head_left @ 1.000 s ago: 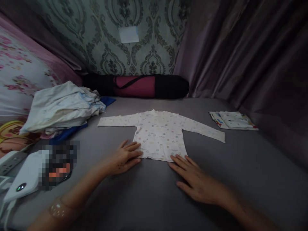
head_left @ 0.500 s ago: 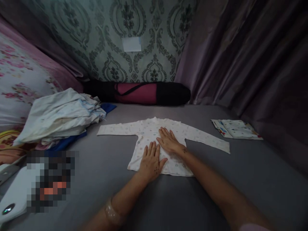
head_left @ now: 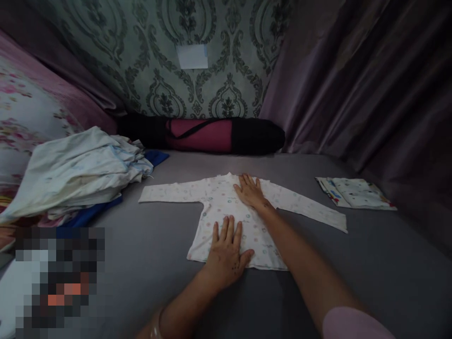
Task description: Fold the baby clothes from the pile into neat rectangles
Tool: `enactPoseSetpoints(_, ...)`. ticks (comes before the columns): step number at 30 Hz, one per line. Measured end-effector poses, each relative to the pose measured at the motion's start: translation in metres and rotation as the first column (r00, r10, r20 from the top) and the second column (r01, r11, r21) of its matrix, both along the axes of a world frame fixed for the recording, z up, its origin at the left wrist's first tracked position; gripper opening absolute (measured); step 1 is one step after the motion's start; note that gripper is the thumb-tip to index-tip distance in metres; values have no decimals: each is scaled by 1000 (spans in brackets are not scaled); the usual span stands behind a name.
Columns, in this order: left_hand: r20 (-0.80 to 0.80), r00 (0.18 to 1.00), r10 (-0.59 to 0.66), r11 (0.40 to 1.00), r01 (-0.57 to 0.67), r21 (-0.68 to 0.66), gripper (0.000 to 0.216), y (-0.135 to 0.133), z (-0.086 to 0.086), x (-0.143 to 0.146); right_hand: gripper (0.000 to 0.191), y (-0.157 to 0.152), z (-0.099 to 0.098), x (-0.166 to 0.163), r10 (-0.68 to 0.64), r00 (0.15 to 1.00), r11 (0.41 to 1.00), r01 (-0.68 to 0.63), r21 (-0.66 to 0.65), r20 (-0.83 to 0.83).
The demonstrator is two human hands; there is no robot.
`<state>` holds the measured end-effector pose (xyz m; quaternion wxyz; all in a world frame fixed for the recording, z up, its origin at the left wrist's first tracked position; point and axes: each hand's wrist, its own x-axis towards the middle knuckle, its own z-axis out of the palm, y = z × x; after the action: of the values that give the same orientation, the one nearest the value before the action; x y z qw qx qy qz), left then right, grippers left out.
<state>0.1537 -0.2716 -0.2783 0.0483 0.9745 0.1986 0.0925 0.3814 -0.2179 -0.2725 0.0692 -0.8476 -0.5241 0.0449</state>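
Moved since half a second ago: right hand (head_left: 251,192), up from the chest of the printed shirt (head_left: 219,202) to just below its collar; the left hand (head_left: 226,256) stays on the lower front.
Right hand: spread fairly wide, palm down, fingers parted and thumb out to the side; flat on the upper front, gripping nothing.
Left hand: also wide, palm down, fingers slightly parted and thumb turned out; flat on the lower front near the hem, gripping nothing.
Right arm: reaches in from the lower right, stretched long over one side of the shirt and its hem; lilac cuff (head_left: 356,322) near the elbow.
Left arm: comes from the bottom, shorter in reach, with a clear bracelet (head_left: 155,327) on it.
Shirt: face up on the middle of the grey sheet (head_left: 169,263), collar toward the far edge, both sleeves stretched out sideways.
Far left corner of the sheet: heaped clothes (head_left: 77,160).
Toward the right edge: folded cloth (head_left: 367,192), well apart from the hands.
Far edge: black and maroon bag (head_left: 199,134), lying lengthwise.
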Motion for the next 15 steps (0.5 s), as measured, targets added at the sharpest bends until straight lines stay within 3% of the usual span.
enactPoseSetpoints(4,-28,1000,3,1000,-3,-21,71,-5,4,1,66,1,6,-1,-17,1000,999,17,-33,1)
enactPoseSetpoints(7,-14,1000,14,999,-15,-48,73,-12,6,1,61,4,14,-15,12,998,1000,-14,24,68)
enactPoseSetpoints(9,-7,997,77,995,-78,-56,79,-17,5,1,58,9,18,-32,130,987,988,-136,69,90)
enactPoseSetpoints(12,-20,988,150,986,-151,-71,89,-21,1,2,61,19,16,-56,353,935,935,-353,21,-35)
enactPoseSetpoints(15,-18,993,118,988,-120,-97,92,-22,1,1,61,29,10,-67,406,909,913,-408,0,-95)
